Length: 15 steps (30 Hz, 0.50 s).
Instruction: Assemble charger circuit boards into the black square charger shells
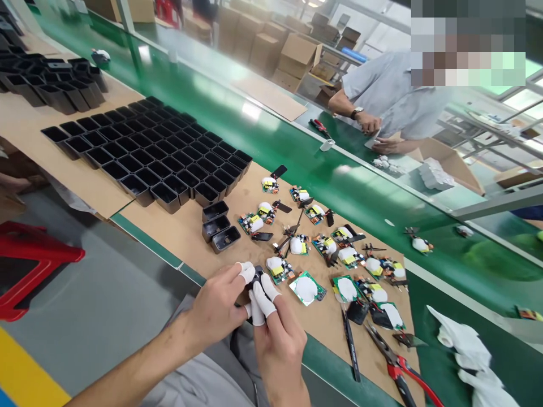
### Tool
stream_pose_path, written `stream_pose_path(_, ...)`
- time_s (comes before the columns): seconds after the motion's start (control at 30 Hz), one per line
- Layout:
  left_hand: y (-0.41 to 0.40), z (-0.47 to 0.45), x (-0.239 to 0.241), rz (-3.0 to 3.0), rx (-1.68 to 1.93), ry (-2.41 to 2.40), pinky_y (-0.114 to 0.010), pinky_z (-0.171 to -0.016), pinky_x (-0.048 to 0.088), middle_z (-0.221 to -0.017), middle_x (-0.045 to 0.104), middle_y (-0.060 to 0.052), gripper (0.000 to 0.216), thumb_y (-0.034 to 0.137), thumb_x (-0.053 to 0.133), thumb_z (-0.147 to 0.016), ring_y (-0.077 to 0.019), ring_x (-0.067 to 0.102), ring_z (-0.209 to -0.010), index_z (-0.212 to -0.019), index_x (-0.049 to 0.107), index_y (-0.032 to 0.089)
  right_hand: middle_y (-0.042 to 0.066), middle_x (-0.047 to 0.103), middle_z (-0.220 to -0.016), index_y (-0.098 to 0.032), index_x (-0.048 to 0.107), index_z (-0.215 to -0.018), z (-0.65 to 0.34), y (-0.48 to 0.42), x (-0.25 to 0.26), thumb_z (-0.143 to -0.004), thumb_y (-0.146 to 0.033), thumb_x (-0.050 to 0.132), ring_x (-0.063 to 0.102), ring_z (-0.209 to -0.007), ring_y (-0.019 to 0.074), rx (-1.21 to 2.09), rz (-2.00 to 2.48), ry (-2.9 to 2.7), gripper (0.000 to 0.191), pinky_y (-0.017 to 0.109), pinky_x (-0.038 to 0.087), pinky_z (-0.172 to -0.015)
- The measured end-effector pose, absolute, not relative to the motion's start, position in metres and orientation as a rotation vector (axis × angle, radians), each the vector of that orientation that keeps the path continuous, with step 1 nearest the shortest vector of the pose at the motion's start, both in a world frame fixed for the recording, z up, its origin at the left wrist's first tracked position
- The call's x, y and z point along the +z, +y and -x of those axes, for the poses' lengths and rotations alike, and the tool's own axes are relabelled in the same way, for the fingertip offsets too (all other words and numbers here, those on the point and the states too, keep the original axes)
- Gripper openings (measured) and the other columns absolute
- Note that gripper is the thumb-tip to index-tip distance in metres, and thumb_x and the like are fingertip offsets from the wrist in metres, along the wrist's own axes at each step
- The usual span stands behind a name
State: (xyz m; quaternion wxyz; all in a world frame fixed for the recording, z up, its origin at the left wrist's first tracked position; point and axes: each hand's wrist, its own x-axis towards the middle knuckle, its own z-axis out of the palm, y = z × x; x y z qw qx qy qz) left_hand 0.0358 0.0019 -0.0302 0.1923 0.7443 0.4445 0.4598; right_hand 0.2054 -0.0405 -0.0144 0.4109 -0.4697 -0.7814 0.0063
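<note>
My left hand [218,299] and my right hand [275,322] meet at the near edge of the table, both with white finger cots on the fingertips. Between them they grip a black plastic part [257,275], mostly covered by the fingers, so its full shape is hidden. Just beyond lie several small circuit boards [305,288] with white filler, yellow tape and black end pieces. Three open black plastic cases [226,238] stand to the left of these boards, close to my left hand.
Rows of open black cases [161,169] fill the cardboard-covered left side. Tweezers [350,345] and red-handled pliers [394,362] lie at right, near crumpled white paper [466,350]. A green conveyor [229,102] runs behind; across it a co-worker [382,96] handles a small part. A red stool [38,254] stands left.
</note>
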Motion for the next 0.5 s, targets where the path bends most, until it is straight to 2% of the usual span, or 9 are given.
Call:
stream_pose_path(0.13,-0.001,-0.038,-0.042,-2.005,1.235,1.326,-0.043,-0.097,0.075,-0.120,0.086,-0.010,0.049,0.010,0.076,-0.084,-0.0313,0.087,-0.112,-0.130,0.066,0.023,0.017,0.081,-0.132,-0.024,0.067,-0.162,-0.205,-0.037,-0.023,-0.109,-0.002,0.067,0.085,-0.120,0.0298,-0.004,1.188,-1.926,0.058,0.039,0.076,-0.093)
stream_pose_path(0.23,-0.006,-0.038,-0.047,-1.943,1.201,1.380,-0.046,-0.103,0.075,-0.132,0.086,-0.013,0.062,0.015,0.080,-0.086,-0.0332,0.087,-0.122,-0.143,0.059,0.023,0.017,0.080,-0.136,-0.025,0.067,-0.163,-0.205,-0.037,-0.024,-0.107,0.000,0.070,0.085,-0.122,0.0285,-0.009,1.190,-1.907,0.061,0.039,0.075,-0.097)
stream_pose_path(0.37,-0.008,-0.037,-0.048,-1.889,1.154,1.388,-0.046,-0.103,0.075,-0.140,0.084,-0.015,0.073,0.015,0.082,-0.084,-0.0328,0.087,-0.126,-0.150,0.051,0.022,0.016,0.080,-0.138,-0.025,0.071,-0.158,-0.204,-0.038,-0.023,-0.106,0.000,0.074,0.085,-0.121,0.0267,0.001,1.209,-1.913,0.058,0.036,0.075,-0.098)
stream_pose_path(0.5,-0.005,-0.036,-0.042,-1.857,1.133,1.362,-0.046,-0.100,0.076,-0.137,0.084,-0.014,0.074,0.019,0.083,-0.085,-0.0329,0.087,-0.124,-0.151,0.049,0.023,0.018,0.079,-0.143,-0.022,0.073,-0.155,-0.204,-0.037,-0.018,-0.109,-0.005,0.072,0.082,-0.130,0.0276,0.013,1.265,-1.905,0.048,0.038,0.073,-0.105)
